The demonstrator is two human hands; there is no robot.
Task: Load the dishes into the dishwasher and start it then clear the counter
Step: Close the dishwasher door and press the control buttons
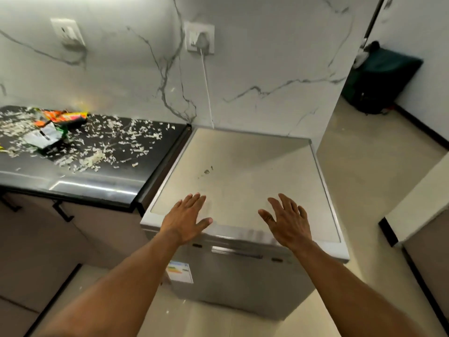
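Observation:
A silver dishwasher (243, 166) stands against the marble wall, its door closed and a handle (237, 252) along the front's top edge. My left hand (187, 220) and my right hand (288, 221) are both spread with straight fingers over the front of its flat top, holding nothing. Left of it runs the black counter (97, 183), littered with white crumbs (97, 152) and torn snack wrappers (52, 127). No dishes are in view.
A white cable (206, 86) runs from a wall socket (199, 38) down behind the dishwasher. Cabinet doors with black handles (63, 212) sit under the counter. A dark bin (379, 81) stands on the floor at the far right. Another counter's edge (413, 203) is at the right.

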